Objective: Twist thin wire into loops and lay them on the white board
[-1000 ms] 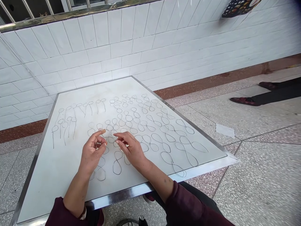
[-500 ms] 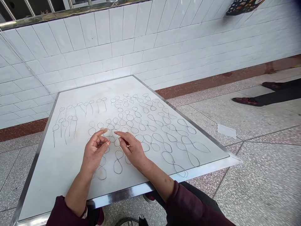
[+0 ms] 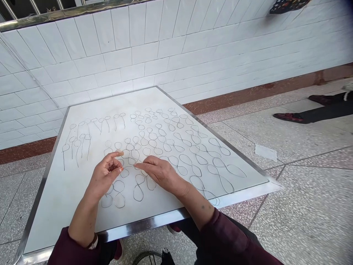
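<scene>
A white table [image 3: 82, 221] with a steel rim carries many thin wire pieces. Figure-eight wire loops [image 3: 190, 163] fill its middle and right, and single-loop wires with straight tails [image 3: 75, 143] lie at the far left. My left hand [image 3: 106, 175] hovers above the near loops, thumb and fingers curled in a pinch; any wire between them is too thin to make out. My right hand [image 3: 160, 173] rests palm down beside it, fingers stretched toward the left hand, with its fingertips on a wire loop [image 3: 129, 163].
A white tiled wall [image 3: 165, 48] with a brown base strip rises behind the table. Speckled floor tiles spread to the right, with a scrap of paper [image 3: 265, 152] on them. Another person's legs and dark shoes [image 3: 286, 117] show at the far right.
My right hand has slid slightly left and flattened, its forearm swinging outward. The left hand keeps its pinch in nearly the same place.
</scene>
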`<state>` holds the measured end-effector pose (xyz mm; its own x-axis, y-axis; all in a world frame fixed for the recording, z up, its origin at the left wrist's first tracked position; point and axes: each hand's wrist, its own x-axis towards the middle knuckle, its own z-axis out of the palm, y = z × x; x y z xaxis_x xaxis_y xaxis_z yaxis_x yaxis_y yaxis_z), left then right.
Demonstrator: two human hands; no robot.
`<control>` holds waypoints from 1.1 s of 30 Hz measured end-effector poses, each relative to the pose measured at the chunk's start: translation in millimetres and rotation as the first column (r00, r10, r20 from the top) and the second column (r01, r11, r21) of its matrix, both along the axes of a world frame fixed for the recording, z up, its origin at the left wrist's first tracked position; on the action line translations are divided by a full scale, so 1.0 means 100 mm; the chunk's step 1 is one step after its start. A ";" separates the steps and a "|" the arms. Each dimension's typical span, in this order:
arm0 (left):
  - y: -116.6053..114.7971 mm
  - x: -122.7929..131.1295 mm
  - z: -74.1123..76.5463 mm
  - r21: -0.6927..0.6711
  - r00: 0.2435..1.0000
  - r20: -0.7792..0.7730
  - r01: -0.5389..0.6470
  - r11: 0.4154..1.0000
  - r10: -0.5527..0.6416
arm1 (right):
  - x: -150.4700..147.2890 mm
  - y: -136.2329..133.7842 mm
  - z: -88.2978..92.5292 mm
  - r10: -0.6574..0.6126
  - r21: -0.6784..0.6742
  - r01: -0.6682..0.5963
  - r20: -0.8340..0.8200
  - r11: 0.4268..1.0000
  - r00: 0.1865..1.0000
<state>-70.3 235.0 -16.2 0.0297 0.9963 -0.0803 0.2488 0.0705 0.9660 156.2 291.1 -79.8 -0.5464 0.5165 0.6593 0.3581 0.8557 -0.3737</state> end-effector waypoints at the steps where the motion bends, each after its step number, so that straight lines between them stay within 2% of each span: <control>1: 0.00 -0.01 0.01 -0.004 1.000 -0.011 0.006 1.000 -0.006 | 0.00 0.00 0.01 0.017 0.007 -0.017 0.005 1.000 1.000; 5: 0.00 -0.02 0.04 -0.017 0.998 -0.059 0.032 0.999 -0.033 | 0.02 -0.02 0.07 0.111 -0.019 -0.110 0.090 0.994 0.990; 8: 0.01 -0.02 0.04 -0.008 0.999 -0.049 0.004 1.000 -0.004 | 0.01 -0.04 0.09 0.118 -0.076 -0.112 0.078 0.991 0.990; 11: 0.04 0.02 0.00 0.015 0.988 0.096 -0.121 0.993 0.119 | -0.08 -0.09 0.07 0.062 -0.156 -0.065 -0.023 0.986 0.998; 14: 0.05 0.12 -0.05 0.008 0.914 0.319 -0.267 0.964 0.251 | -0.21 -0.16 0.01 -0.039 -0.215 0.005 -0.155 0.977 0.987; 18: 0.03 0.26 -0.09 0.026 0.829 0.469 -0.356 0.934 0.303 | -0.33 -0.26 -0.03 -0.093 -0.229 0.047 -0.195 0.972 0.976; 22: 0.01 0.33 -0.11 0.058 0.810 0.475 -0.419 0.906 0.344 | -0.35 -0.30 -0.04 -0.057 -0.210 0.029 -0.129 0.977 0.990; 26: 0.00 0.34 -0.11 0.060 0.803 0.484 -0.428 0.902 0.349 | -0.34 -0.31 -0.04 -0.049 -0.209 0.026 -0.102 0.978 0.994; 33: -0.02 0.39 -0.11 0.076 0.811 0.471 -0.431 0.899 0.348 | -0.40 -0.32 -0.06 -0.137 -0.177 0.117 -0.105 0.977 0.985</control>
